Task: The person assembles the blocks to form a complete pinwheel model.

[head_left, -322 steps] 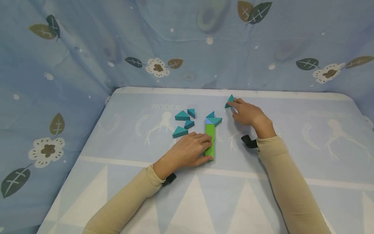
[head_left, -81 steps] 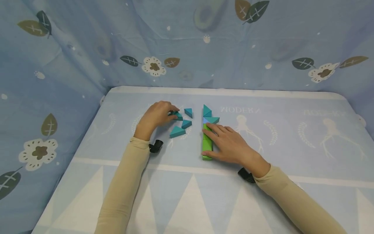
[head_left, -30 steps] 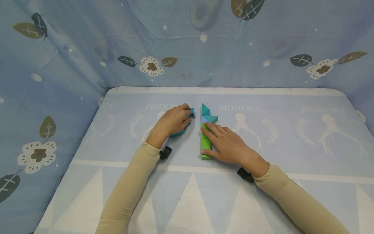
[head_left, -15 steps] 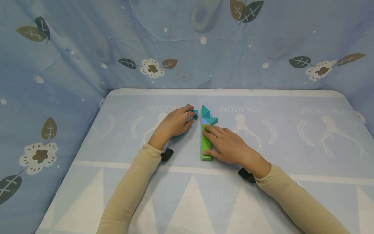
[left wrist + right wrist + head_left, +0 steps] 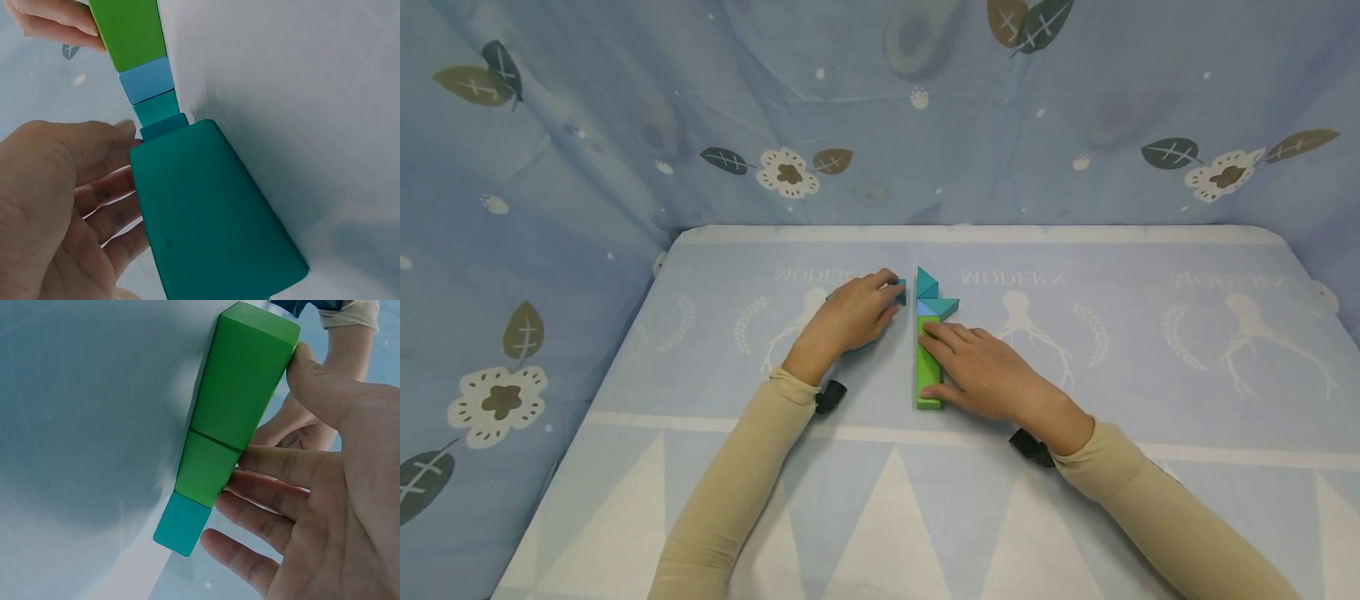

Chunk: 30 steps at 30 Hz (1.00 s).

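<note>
The green blocks [image 5: 928,368], with one blue block [image 5: 923,307] and teal blocks [image 5: 928,284] beyond them, make a row near the middle of the desk [image 5: 1150,267], pointing to its far edge. The right hand [image 5: 985,371] rests against the green ones, thumb and other fingers apart, while the left hand [image 5: 853,312] covers loose teal pieces [image 5: 902,292], and I cannot tell whether its fingers pinch one. The step seems to be steadying the row while choosing a piece; the next move probably calls for a secure pinch.
</note>
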### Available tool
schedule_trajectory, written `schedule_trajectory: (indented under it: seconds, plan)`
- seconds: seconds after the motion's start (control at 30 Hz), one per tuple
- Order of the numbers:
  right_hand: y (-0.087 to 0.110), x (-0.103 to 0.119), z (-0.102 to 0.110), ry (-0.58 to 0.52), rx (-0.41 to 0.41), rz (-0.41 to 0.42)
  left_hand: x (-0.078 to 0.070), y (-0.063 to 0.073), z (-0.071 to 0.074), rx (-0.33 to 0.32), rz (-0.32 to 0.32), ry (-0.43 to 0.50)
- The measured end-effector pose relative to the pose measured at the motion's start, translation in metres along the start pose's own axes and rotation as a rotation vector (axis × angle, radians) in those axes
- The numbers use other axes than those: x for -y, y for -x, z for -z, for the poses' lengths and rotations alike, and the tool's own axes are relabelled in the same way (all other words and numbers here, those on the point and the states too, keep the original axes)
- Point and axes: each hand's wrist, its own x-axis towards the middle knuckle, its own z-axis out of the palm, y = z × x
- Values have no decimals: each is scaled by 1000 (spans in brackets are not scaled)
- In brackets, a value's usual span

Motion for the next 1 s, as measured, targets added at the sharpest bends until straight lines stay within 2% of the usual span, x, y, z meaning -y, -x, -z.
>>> schedule_trajectory:
  seconds: [0.53, 1.0]
  plan:
    - [1, -1, 1, -9, -1, 3, -6, -3, -1, 23, -14, -40]
    - [0, -1, 0, -11, 3, 7, -8, -3, -1, 53, -8, -26]
